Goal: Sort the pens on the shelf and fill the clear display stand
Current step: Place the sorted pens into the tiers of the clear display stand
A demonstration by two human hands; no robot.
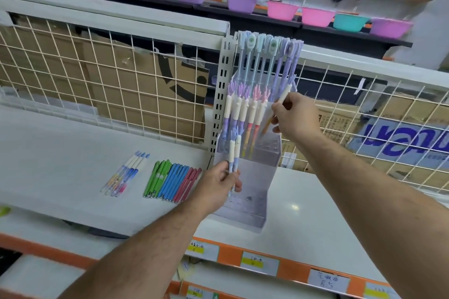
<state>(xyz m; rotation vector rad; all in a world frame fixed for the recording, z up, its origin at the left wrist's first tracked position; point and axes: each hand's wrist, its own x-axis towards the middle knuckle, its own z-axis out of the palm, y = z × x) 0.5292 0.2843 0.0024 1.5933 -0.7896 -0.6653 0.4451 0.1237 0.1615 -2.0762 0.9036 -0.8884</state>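
Head view: what's the display stand [252, 177] like?

Clear stepped plastic with drilled holes, on the white shelf [60, 148]; slim pastel pens [252, 107] stand in its back rows.

And the hands?

Left hand [218, 184] grips two white-and-purple pens [232, 153] before the stand. Right hand [295, 114] pinches one tilted pen [284, 94] above the holes. Green, blue and red pens [170, 179] lie left.

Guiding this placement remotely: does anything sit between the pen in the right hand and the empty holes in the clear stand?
Nothing visible does. The pen in the right hand points tip-down at the empty holes on the right of the clear display stand. The standing pens are left of it; the left hand holds two pens lower.
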